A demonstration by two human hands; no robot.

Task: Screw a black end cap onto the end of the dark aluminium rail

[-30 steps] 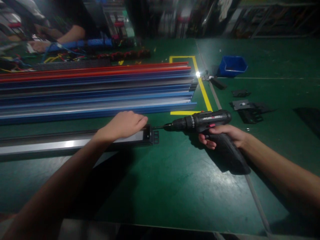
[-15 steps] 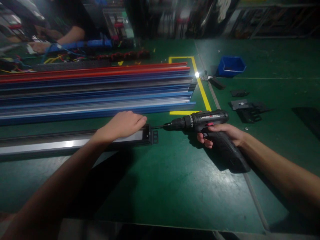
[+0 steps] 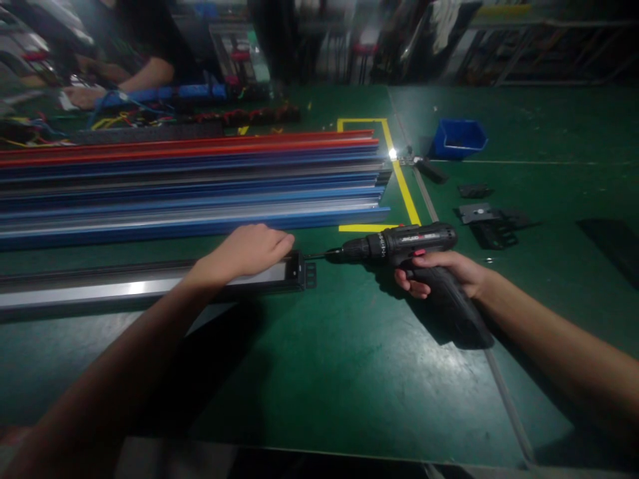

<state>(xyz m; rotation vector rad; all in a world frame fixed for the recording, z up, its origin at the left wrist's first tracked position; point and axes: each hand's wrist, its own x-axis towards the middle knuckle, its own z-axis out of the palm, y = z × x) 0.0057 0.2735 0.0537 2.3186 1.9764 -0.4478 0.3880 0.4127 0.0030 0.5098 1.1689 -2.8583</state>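
Observation:
A long black metal housing [image 3: 124, 287] lies along the green table, its end bracket [image 3: 305, 271] pointing right. My left hand [image 3: 247, 249] rests on top of the housing near that end, fingers curled down and pressing on it. My right hand [image 3: 442, 269] grips the handle of a black cordless drill [image 3: 407, 243]. The drill lies level, and its bit tip meets the housing's end plate.
A stack of long red, blue and grey rails [image 3: 190, 183] lies just behind the housing. Yellow tape [image 3: 404, 183] marks the table. A blue bin [image 3: 458, 138] and black brackets [image 3: 486, 216] sit at the right. Another person's arms [image 3: 120, 83] work among wires at the far left.
Hands, drill and housing keep their places; only the view has shifted slightly.

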